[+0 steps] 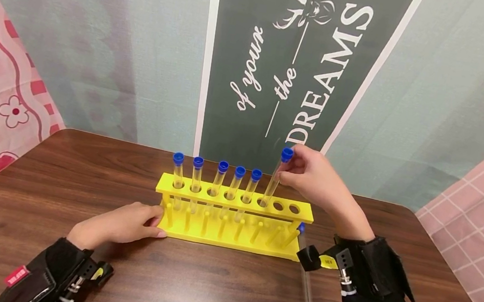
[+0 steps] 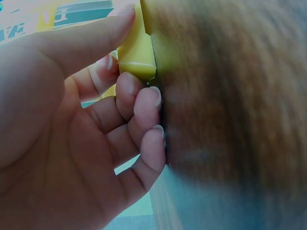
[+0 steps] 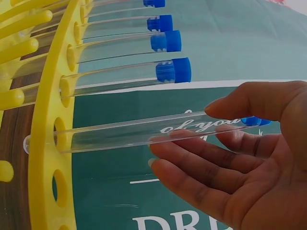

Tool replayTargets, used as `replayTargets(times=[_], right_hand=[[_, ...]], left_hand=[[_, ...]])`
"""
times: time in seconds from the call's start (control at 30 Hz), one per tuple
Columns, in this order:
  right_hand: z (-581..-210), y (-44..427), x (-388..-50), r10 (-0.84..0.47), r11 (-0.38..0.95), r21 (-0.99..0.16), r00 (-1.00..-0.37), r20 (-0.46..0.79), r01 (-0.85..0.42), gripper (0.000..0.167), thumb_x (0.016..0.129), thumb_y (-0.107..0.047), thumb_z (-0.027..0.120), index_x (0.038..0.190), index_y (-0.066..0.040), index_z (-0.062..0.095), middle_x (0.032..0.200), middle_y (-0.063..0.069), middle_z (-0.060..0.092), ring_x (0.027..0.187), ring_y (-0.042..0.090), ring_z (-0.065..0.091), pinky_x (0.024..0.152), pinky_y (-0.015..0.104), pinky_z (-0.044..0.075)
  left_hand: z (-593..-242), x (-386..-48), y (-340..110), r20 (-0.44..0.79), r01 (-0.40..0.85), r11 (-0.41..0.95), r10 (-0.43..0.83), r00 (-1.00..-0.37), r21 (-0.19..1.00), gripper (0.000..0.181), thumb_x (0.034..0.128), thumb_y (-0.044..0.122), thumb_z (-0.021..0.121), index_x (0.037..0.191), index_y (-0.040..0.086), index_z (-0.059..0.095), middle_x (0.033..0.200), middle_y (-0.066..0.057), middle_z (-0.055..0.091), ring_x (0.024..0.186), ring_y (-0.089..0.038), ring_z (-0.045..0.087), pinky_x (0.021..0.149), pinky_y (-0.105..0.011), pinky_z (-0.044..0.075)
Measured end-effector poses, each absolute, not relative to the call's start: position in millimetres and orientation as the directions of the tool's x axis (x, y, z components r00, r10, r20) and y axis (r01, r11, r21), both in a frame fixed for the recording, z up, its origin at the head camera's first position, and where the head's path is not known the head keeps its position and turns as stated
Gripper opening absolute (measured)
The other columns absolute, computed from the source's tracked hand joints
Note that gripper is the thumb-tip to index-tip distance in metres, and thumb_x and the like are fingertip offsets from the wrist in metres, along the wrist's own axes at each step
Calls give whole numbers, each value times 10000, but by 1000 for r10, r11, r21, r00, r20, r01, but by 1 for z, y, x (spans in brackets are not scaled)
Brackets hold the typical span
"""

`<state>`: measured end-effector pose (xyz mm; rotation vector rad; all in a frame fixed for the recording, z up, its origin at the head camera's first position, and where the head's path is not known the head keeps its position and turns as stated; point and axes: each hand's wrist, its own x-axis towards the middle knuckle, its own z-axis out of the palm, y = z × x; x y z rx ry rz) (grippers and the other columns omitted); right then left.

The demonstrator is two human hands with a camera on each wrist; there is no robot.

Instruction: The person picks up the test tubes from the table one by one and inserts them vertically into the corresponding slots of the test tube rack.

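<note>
A yellow test tube rack [image 1: 222,238] stands on the table with several clear, blue-capped test tubes [image 1: 216,184] upright in its left holes. My left hand [image 1: 126,222] grips the left end of its base, thumb at the front; the left wrist view shows the yellow end [image 2: 136,62] between thumb and fingers. Near the capped top, my right hand [image 1: 318,175] pinches another test tube [image 1: 270,189] between thumb and fingers. This tube leans slightly right. In the right wrist view, the tip of the held tube [image 3: 110,135] is just through a rack hole. Two holes to its right hold no tube.
A further blue-capped test tube [image 1: 305,282] lies on the brown wooden table [image 1: 189,285] by the rack's right end, partly hidden behind the rack and my right wrist strap. A printed cloth [image 1: 245,121] hangs behind the table, with pink cloths at both sides.
</note>
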<state>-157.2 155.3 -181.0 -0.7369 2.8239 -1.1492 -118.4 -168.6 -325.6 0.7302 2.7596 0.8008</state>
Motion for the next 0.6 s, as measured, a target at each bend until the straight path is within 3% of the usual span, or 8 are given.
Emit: replayTargets(times=[0.6], right_hand=[[-198,156,-160,-434,642,-643,-889,143,-417,110,822,-31,616,896,15,549,844,109,621,782,210,599,716,346,480]], left_hand=[[-325,-118,-169,-38,397,732,498,-866,554,333,844,345,640,709,134,420,583,61,314,511,-67,310,496,-216,256]])
